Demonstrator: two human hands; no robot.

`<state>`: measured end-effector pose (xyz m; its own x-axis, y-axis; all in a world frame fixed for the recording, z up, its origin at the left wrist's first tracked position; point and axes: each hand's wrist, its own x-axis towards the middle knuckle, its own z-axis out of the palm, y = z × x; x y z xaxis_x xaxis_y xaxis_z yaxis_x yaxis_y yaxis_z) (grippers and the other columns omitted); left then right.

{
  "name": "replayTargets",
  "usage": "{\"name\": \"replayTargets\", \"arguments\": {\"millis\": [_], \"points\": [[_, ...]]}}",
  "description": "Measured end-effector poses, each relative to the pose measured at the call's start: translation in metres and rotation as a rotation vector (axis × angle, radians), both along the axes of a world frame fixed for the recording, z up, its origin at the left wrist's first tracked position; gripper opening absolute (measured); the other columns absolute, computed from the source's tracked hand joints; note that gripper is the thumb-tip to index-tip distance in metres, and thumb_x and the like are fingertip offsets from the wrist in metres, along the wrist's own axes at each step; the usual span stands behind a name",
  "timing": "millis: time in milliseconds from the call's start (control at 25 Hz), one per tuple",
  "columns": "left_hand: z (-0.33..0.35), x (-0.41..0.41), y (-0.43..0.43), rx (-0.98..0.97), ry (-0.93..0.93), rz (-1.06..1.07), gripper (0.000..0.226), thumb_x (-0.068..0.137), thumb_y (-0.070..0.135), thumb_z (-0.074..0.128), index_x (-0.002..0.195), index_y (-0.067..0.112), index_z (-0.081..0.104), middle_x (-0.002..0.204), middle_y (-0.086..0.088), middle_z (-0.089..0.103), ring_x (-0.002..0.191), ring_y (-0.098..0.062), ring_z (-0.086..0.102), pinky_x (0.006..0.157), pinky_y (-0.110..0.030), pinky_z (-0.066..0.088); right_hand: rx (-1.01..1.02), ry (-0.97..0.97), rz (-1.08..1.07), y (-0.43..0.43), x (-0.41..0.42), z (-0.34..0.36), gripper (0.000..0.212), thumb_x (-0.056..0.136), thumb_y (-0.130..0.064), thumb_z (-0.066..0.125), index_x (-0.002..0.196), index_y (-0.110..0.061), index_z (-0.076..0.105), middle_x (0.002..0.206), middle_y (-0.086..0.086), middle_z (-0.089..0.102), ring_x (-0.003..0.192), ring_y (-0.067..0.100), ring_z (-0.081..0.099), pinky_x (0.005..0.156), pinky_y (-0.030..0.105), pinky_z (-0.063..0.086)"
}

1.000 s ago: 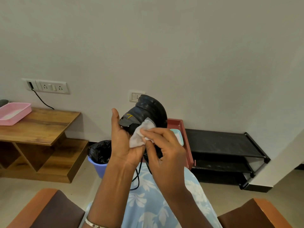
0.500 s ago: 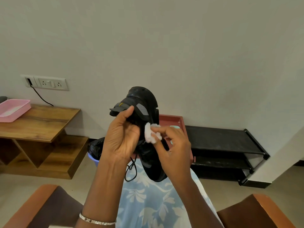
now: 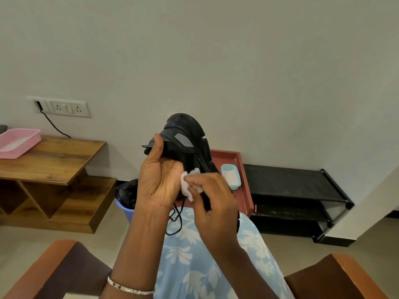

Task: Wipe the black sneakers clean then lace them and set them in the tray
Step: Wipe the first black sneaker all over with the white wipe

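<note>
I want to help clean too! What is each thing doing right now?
black sneaker: held up in the air
lace: hanging loose under the sneaker
white wipe: crumpled, pressed against the sneaker
left hand: grips the sneaker
right hand: pinches the wipe
red tray: behind, holding a blue dish
bin: open, lined with a black bag

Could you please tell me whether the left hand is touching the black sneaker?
Touching. The head view shows the left hand gripping the black sneaker, thumb laid against its side; the right hand pinches a white wipe.
</note>
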<state>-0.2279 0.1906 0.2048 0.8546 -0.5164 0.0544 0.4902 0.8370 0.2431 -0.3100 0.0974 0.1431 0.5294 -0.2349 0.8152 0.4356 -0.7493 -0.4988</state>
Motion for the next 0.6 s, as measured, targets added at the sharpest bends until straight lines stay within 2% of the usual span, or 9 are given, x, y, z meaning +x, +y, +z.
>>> {"name": "replayTargets", "arguments": {"millis": [40, 120, 240, 360, 520, 600], "points": [[-0.002, 0.003, 0.001, -0.030, 0.033, 0.036, 0.050, 0.092, 0.030, 0.059, 0.136, 0.005, 0.054, 0.139, -0.019, 0.058, 0.135, -0.036, 0.048, 0.117, -0.053, 0.030, -0.028, 0.002, -0.017, 0.003, -0.002, -0.008, 0.016, 0.097, -0.014, 0.060, 0.101, -0.007, 0.073, 0.101, 0.003, 0.069, 0.097, 0.014, 0.065, 0.083, 0.027, 0.056], [-0.005, 0.008, 0.000, -0.072, 0.079, 0.046, 0.052, 0.091, 0.026, 0.062, 0.138, 0.004, 0.052, 0.140, -0.019, 0.056, 0.137, -0.035, 0.047, 0.120, -0.050, 0.026, -0.039, -0.019, -0.042, 0.001, 0.000, -0.009, 0.012, 0.094, -0.008, 0.063, 0.097, -0.007, 0.075, 0.100, 0.004, 0.068, 0.096, 0.014, 0.065, 0.086, 0.023, 0.055], [-0.006, 0.008, -0.002, -0.038, 0.059, -0.032, 0.058, 0.091, 0.030, 0.063, 0.139, 0.002, 0.050, 0.143, -0.024, 0.052, 0.138, -0.039, 0.044, 0.119, -0.053, 0.024, 0.032, -0.056, -0.088, -0.002, 0.008, 0.015, 0.018, 0.089, 0.007, 0.066, 0.101, -0.004, 0.075, 0.103, 0.006, 0.069, 0.099, 0.016, 0.065, 0.089, 0.022, 0.052], [-0.006, 0.005, -0.004, -0.055, 0.083, -0.062, 0.059, 0.090, 0.030, 0.062, 0.138, -0.002, 0.049, 0.142, -0.029, 0.051, 0.138, -0.042, 0.042, 0.118, -0.055, 0.024, 0.042, -0.092, -0.114, -0.006, 0.012, 0.025, 0.025, 0.090, 0.009, 0.063, 0.109, -0.002, 0.074, 0.109, 0.007, 0.072, 0.106, 0.017, 0.065, 0.094, 0.023, 0.051], [-0.008, 0.008, 0.000, -0.093, 0.106, 0.005, 0.059, 0.090, 0.024, 0.066, 0.142, 0.004, 0.048, 0.142, -0.024, 0.053, 0.137, -0.039, 0.044, 0.120, -0.052, 0.023, -0.134, -0.097, -0.154, -0.001, 0.000, -0.011, 0.032, 0.102, -0.004, 0.046, 0.128, -0.002, 0.065, 0.126, 0.009, 0.065, 0.120, 0.020, 0.059, 0.103, 0.030, 0.048], [-0.011, 0.010, 0.003, -0.134, 0.075, 0.040, 0.071, 0.082, 0.015, 0.076, 0.145, 0.008, 0.046, 0.143, -0.022, 0.052, 0.138, -0.038, 0.045, 0.121, -0.051, 0.022, -0.198, -0.097, -0.190, -0.005, -0.003, -0.025, 0.031, 0.105, -0.012, 0.045, 0.128, -0.003, 0.064, 0.125, 0.010, 0.066, 0.119, 0.022, 0.060, 0.101, 0.031, 0.051]]}}
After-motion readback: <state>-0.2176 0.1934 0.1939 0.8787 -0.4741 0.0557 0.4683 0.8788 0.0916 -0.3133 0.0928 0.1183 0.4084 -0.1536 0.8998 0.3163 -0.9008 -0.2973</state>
